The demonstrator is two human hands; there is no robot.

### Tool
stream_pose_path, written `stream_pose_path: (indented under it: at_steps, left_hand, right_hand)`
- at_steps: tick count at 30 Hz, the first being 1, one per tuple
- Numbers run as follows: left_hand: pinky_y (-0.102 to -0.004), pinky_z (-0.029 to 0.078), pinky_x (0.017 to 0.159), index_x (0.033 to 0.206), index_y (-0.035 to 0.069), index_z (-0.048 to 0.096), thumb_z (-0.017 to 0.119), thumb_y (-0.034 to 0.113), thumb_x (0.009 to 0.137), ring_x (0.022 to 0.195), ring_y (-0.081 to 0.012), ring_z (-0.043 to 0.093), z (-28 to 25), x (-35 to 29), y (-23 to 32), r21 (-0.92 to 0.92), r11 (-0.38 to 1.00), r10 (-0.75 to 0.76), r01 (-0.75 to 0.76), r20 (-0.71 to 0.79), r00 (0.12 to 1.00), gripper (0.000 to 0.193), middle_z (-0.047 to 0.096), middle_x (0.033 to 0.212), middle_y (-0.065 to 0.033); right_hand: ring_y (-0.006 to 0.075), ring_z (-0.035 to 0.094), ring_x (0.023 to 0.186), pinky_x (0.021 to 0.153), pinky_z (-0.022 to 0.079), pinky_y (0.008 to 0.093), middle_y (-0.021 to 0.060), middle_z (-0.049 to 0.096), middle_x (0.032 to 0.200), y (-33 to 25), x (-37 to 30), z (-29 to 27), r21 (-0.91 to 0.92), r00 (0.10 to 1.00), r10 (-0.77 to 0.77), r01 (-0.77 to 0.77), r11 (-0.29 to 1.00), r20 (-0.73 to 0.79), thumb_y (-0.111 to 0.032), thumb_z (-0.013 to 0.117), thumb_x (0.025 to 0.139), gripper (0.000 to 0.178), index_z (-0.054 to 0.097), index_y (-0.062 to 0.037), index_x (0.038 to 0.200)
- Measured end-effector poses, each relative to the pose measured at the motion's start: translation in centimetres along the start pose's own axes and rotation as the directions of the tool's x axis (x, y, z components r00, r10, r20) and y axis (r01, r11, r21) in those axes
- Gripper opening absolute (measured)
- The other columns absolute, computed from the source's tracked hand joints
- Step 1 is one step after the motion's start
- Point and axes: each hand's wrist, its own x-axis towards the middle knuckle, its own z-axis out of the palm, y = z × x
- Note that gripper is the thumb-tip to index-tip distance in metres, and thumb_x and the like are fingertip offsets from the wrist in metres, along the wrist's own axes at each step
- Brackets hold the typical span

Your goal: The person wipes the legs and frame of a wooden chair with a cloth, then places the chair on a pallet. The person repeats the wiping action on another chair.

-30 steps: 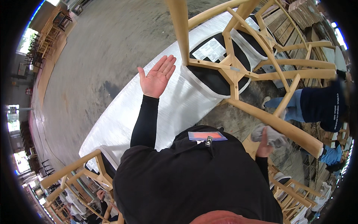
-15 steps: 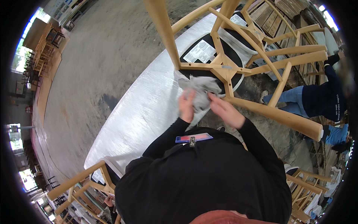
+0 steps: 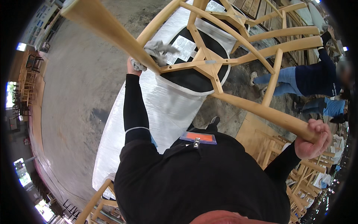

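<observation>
An upturned wooden chair (image 3: 207,67) rests on a long table wrapped in shiny film (image 3: 164,108); its black seat underside (image 3: 186,80) carries a white paper label (image 3: 182,49). My left hand (image 3: 134,66) holds a crumpled grey cloth (image 3: 158,50) against the chair leg (image 3: 108,31) that rises at the upper left. Part of that hand and the cloth is hidden behind the leg. Out to the right, my right hand (image 3: 313,140) is wrapped round the end of another chair leg (image 3: 266,112).
More upturned chairs stand beyond this one and at the lower left (image 3: 99,199). Stacked chair frames (image 3: 305,183) fill the lower right, near a flat brown board (image 3: 248,136). A co-worker in dark top and jeans (image 3: 311,80) stands at the right, with another person in blue (image 3: 332,108) nearby.
My hands have parted from the bunched cloth between them. The left has carried the cloth up to the upper-left leg, while the right has reached out and gripped the right leg.
</observation>
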Motion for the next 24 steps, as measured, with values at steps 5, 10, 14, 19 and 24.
stream_pose_path:
  at_steps: [5, 10, 14, 19, 24]
  left_hand:
    - [-0.034, 0.052, 0.081, 0.127, 0.009, 0.058, 0.059, 0.028, 0.097, 0.094, -0.0176, 0.063, -3.4, 2.0, -6.6, 0.384, 0.911, -0.058, 0.149, -0.239, 0.969, 0.035, 0.065, 0.103, -0.0051]
    - [-0.0396, 0.05, 0.091, 0.125, 0.005, 0.054, 0.055, 0.047, 0.094, 0.106, -0.0249, 0.061, -2.9, 0.7, -4.0, 0.145, 0.987, 0.095, -0.071, -0.168, 0.981, 0.053, 0.061, 0.12, -0.0085]
    - [-0.0391, 0.05, 0.095, 0.132, 0.006, 0.047, 0.062, 0.043, 0.091, 0.113, -0.0221, 0.058, 5.3, -4.0, 1.7, -0.055, 0.891, 0.451, -0.451, 0.001, 0.892, 0.057, 0.057, 0.127, -0.0073]
    - [-0.0375, 0.049, 0.098, 0.137, 0.004, 0.043, 0.087, 0.011, 0.068, 0.114, -0.021, 0.057, 6.3, -7.5, -1.8, 0.402, 0.689, 0.662, -0.603, -0.01, 0.75, 0.082, 0.055, 0.127, -0.0106]
    - [-0.0319, 0.049, 0.092, 0.124, 0.004, 0.056, 0.087, 0.014, 0.068, 0.103, -0.0176, 0.063, 1.4, -7.8, -6.9, 0.795, 0.565, 0.368, -0.22, -0.004, 0.93, 0.065, 0.066, 0.11, -0.0089]
  right_hand:
    - [0.0174, 0.047, 0.069, 0.067, 0.043, 0.0336, 0.0056, 0.047, 0.079, -0.6, 0.1, 2.4, 0.323, 0.951, 0.225, -0.15, 0.934, -0.211, -0.015, 0.044, 0.1, 0.018, 0.059, -0.0049, 0.1]
    - [0.016, 0.046, 0.07, 0.065, 0.04, 0.0313, 0.0048, 0.047, 0.081, -0.1, 0.1, 1.5, 0.328, 0.957, 0.246, -0.185, 0.926, -0.152, -0.016, 0.046, 0.099, 0.015, 0.059, -0.0074, 0.098]
    - [0.0154, 0.046, 0.071, 0.065, 0.039, 0.0314, 0.004, 0.047, 0.082, -0.5, -0.9, 1.2, 0.239, 0.945, 0.257, -0.207, 0.948, -0.2, -0.018, 0.048, 0.099, 0.016, 0.06, -0.0083, 0.1]
    - [0.0157, 0.046, 0.071, 0.064, 0.038, 0.0318, 0.0046, 0.047, 0.081, -0.5, -0.2, 1.9, 0.275, 0.954, 0.229, -0.171, 0.946, -0.195, -0.017, 0.047, 0.1, 0.017, 0.062, -0.0073, 0.102]
    - [0.0166, 0.046, 0.071, 0.066, 0.039, 0.0325, 0.0052, 0.046, 0.08, -0.5, 0.3, 1.8, 0.332, 0.966, 0.219, -0.164, 0.929, -0.137, -0.016, 0.047, 0.1, 0.016, 0.06, -0.0071, 0.101]
